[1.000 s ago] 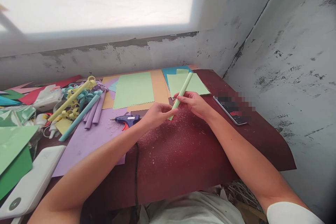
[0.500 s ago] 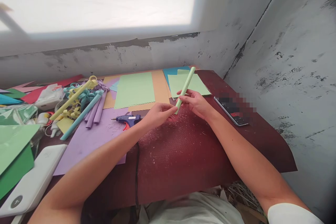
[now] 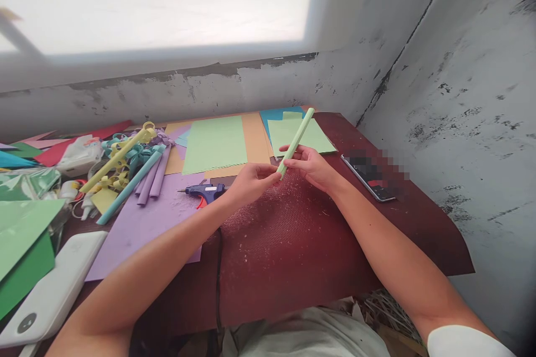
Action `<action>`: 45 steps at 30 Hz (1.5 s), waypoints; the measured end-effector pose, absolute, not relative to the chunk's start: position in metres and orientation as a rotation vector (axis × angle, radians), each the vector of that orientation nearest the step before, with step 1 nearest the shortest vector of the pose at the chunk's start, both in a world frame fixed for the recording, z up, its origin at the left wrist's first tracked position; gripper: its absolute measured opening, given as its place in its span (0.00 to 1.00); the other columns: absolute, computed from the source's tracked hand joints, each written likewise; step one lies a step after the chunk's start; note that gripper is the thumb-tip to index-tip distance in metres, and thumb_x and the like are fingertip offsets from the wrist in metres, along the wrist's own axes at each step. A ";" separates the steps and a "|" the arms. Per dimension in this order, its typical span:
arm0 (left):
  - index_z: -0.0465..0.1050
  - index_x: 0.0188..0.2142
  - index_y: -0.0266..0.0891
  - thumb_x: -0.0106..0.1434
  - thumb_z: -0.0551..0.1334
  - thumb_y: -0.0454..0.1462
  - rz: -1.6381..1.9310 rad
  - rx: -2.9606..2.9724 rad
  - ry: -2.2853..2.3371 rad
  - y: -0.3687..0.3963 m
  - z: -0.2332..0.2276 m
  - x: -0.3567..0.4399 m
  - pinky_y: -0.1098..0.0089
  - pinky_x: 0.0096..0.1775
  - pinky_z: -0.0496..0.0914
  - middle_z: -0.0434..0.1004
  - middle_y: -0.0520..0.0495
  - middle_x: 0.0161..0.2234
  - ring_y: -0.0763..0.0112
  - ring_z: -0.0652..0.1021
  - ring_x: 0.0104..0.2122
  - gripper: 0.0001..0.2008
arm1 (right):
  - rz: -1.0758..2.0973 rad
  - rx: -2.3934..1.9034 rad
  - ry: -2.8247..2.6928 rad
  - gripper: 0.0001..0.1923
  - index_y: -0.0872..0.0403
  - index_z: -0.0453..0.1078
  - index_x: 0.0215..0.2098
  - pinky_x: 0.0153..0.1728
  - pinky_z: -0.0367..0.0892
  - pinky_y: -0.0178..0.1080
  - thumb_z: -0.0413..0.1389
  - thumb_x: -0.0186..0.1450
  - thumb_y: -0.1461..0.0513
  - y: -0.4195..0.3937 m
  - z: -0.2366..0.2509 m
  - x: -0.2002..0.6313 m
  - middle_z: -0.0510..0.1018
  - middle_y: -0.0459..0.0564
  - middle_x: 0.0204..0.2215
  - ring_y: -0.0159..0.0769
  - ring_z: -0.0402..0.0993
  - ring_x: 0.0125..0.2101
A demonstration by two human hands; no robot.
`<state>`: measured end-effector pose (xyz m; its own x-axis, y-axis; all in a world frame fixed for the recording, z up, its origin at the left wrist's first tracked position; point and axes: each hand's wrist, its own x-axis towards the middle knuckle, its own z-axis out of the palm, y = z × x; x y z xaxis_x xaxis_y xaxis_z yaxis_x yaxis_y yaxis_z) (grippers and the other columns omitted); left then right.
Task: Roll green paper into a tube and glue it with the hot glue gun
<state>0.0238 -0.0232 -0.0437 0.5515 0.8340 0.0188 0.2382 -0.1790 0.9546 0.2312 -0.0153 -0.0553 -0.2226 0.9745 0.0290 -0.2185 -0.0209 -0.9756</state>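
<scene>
The right hand (image 3: 315, 169) has its thumb and fingers clamped around a pale green paper tube (image 3: 298, 136), a little above its lower end. The left hand (image 3: 252, 183) has thumb and fingertips drawn together on that lower end. The tube slants up and away from the fingers, over the bench (image 3: 288, 251). Compared with 1 second ago, it has slid upward through both hands, so the end that poked out below the left fingers now sits at their tips; this reads as a shift of grip, the tube being worked in hand.

Just left of the left fingers lies a glue gun (image 3: 207, 192); beyond them, green sheets (image 3: 218, 145). Right of the right fingers is a phone (image 3: 368, 179). Farther left rest 3 purple tubes (image 3: 157, 175).
</scene>
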 end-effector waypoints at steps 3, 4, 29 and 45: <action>0.82 0.38 0.35 0.65 0.65 0.50 0.692 1.708 0.919 -0.024 -0.044 0.025 0.68 0.40 0.70 0.80 0.46 0.33 0.70 0.77 0.34 0.19 | 1.504 -0.914 -1.214 0.26 0.53 0.74 0.49 0.39 0.71 0.41 0.72 0.53 0.59 -0.016 -0.054 0.231 0.81 0.46 0.33 0.36 0.77 0.34; 0.82 0.38 0.35 0.65 0.65 0.50 0.695 1.696 0.920 -0.024 -0.043 0.025 0.68 0.40 0.71 0.81 0.46 0.33 0.70 0.77 0.34 0.19 | 1.511 -0.912 -1.215 0.27 0.53 0.74 0.49 0.39 0.71 0.41 0.72 0.53 0.59 -0.016 -0.054 0.231 0.80 0.46 0.33 0.36 0.77 0.34; 0.79 0.29 0.35 0.67 0.61 0.52 0.649 1.800 0.988 -0.030 -0.040 0.026 0.71 0.33 0.65 0.78 0.49 0.27 0.74 0.74 0.27 0.23 | 1.584 -0.913 -1.255 0.14 0.55 0.78 0.41 0.33 0.69 0.37 0.66 0.61 0.56 -0.015 -0.054 0.231 0.81 0.49 0.30 0.32 0.74 0.29; 0.79 0.30 0.36 0.64 0.65 0.49 0.577 1.718 0.976 -0.032 -0.041 0.027 0.71 0.34 0.69 0.78 0.49 0.28 0.72 0.75 0.28 0.17 | 1.452 -0.959 -1.134 0.15 0.54 0.78 0.40 0.30 0.68 0.36 0.66 0.62 0.51 -0.012 -0.056 0.233 0.83 0.51 0.29 0.32 0.73 0.27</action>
